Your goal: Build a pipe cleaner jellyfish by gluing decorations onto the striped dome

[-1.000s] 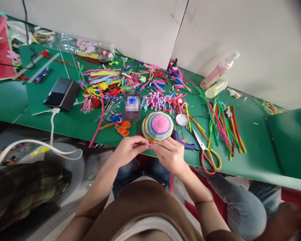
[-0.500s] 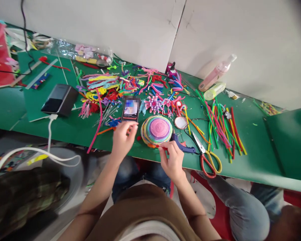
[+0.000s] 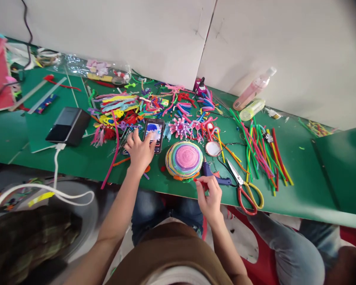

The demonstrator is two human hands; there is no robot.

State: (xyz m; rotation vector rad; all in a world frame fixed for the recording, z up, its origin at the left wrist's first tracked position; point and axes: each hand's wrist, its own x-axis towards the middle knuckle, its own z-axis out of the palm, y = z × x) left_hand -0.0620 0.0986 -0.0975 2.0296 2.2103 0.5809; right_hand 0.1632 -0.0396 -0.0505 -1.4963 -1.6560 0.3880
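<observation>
My left hand (image 3: 140, 153) reaches over a phone (image 3: 158, 148) with its fingers spread, a fingertip at the lit screen. In front of me rests a round dome coiled from pipe cleaners (image 3: 184, 157), pink at the centre with coloured rings around it. Small orange and green bits show along its near edge. My right hand (image 3: 209, 196) is closed in a pinch just right of that edge, on a small red piece (image 3: 195, 179) whose shape is mostly hidden. Close beyond this hand lies a blue glue gun (image 3: 207, 169).
Scissors (image 3: 239, 180) with red and yellow handles lie at right, beside loose pipe cleaners (image 3: 259, 152). A heap of coloured pipe cleaners (image 3: 118, 103) spreads behind the phone. A dark box-shaped device (image 3: 68, 126) with a white cable stands left. Another person's leg (image 3: 287, 241) shows lower right.
My left hand has opened from a loose curl and moved onto the phone, whose screen picture differs. My right hand has drawn slightly right and toward me, away from the dome.
</observation>
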